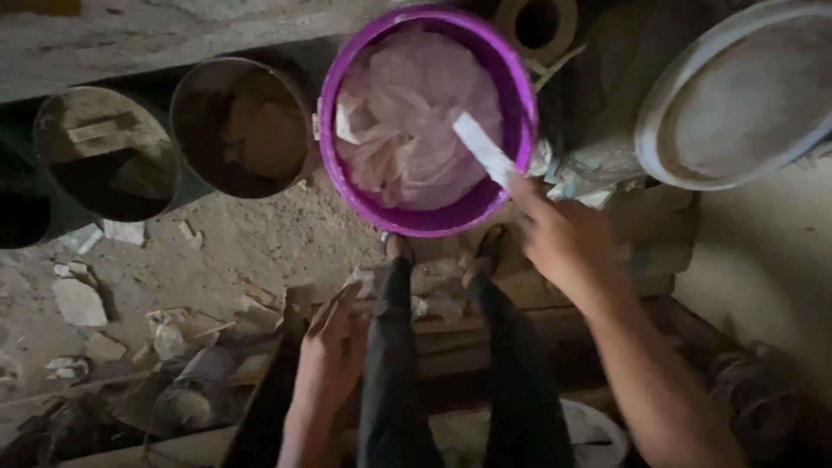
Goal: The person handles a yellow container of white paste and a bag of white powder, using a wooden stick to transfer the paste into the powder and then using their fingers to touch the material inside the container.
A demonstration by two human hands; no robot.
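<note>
Two legs in dark trousers [394,373] stand at the bottom of the picture. Beside them the left hand [334,347] hangs flat with its fingers loose and holds nothing. It is near a small pale scrap [360,279] on the dusty ground. Higher up, the right hand [563,238] pinches one end of a flat white strip [484,149]. The strip pokes over the rim into a round purple plastic tub [511,78] with crumpled pink plastic sheet [416,121] inside. Left of the tub stand two rusty round metal cans [243,126]. A big white round lid [737,95] lies far right.
</note>
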